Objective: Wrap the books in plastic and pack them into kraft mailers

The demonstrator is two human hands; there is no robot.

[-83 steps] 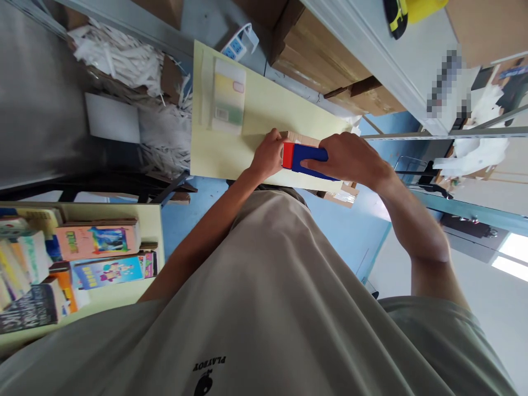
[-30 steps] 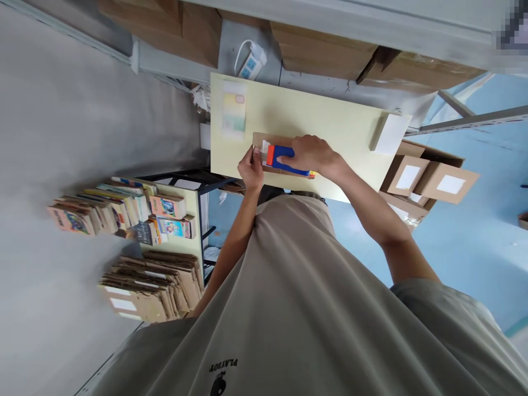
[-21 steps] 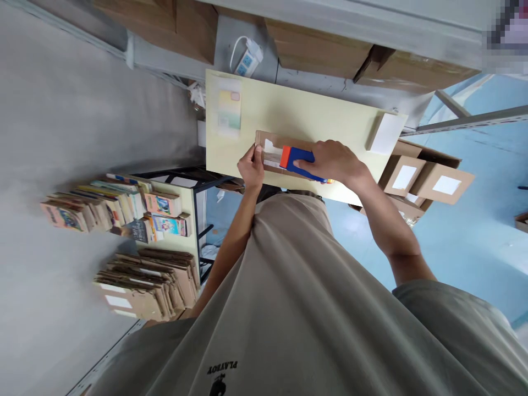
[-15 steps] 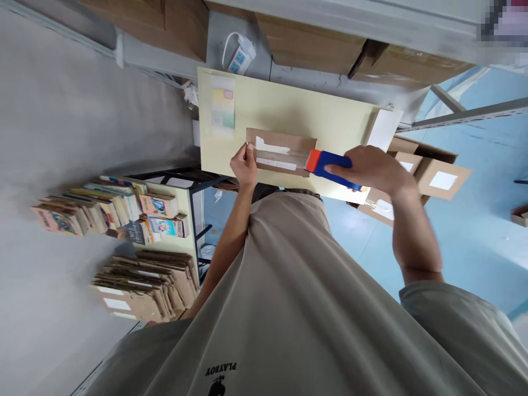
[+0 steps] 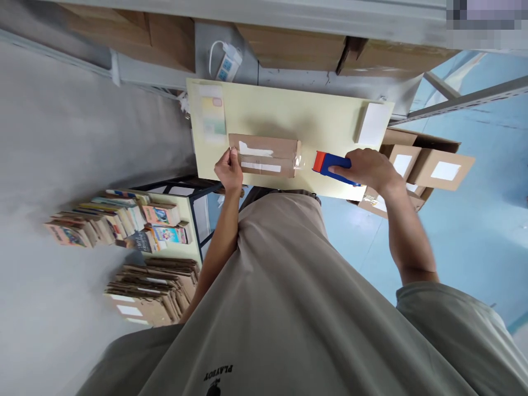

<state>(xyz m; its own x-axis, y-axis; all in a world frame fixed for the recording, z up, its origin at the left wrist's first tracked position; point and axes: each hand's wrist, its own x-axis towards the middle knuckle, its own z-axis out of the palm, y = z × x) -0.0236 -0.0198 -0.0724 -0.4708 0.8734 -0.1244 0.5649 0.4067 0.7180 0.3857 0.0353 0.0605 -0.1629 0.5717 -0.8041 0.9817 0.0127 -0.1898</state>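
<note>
A small brown cardboard box with white label strips lies on a pale yellow tabletop. My left hand is closed on the box's left end, thumb on top and the other fingers curled. Off the right end of the box sticks a short piece of clear tape. My right hand grips a blue tape dispenser with an orange front, held to the right of the box and apart from it.
A white box lies at the tabletop's right end and a printed sheet at its left. Behind stands a power strip. Open cartons are at the right; books and flattened cardboard lie at the left.
The tape dispenser has moved away from the box's right end, leaving a gap with a loose tape end showing. My left hand stays at the left end. The whole view has shifted slightly.
</note>
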